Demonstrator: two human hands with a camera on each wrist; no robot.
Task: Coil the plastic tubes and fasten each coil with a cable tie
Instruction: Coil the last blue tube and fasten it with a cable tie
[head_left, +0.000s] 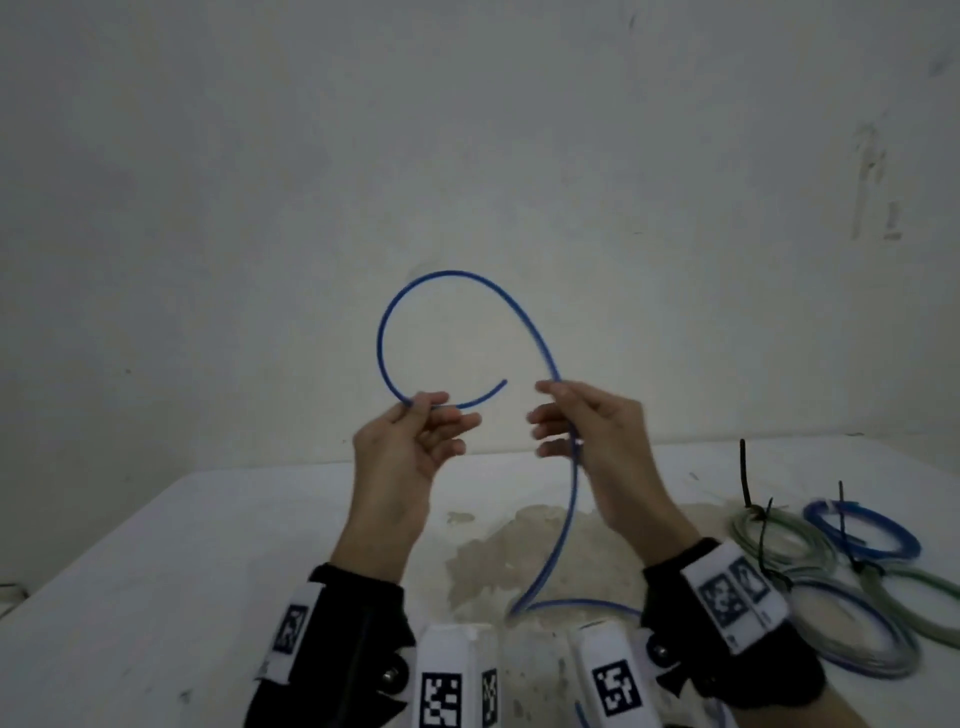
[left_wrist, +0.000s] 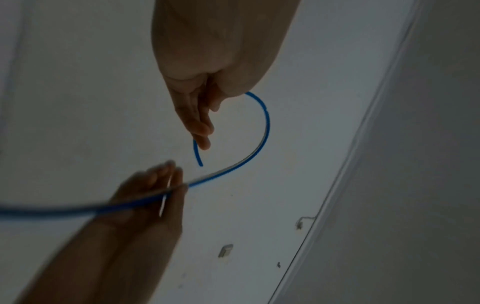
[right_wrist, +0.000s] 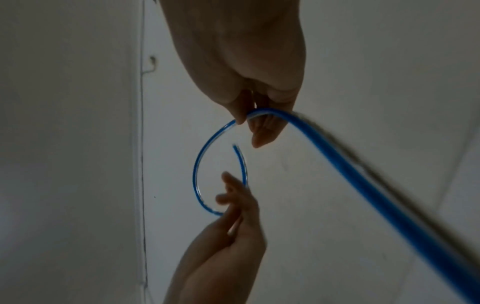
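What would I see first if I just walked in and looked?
A thin blue plastic tube curling in a big open loop in the air, pinched by the left hand near its free end and by the right hand farther along. On the white table, at the right, lie coiled blue and green tubes with black ties.

Dim, flat light throughout; wrist views dark, soft, blurred at edges
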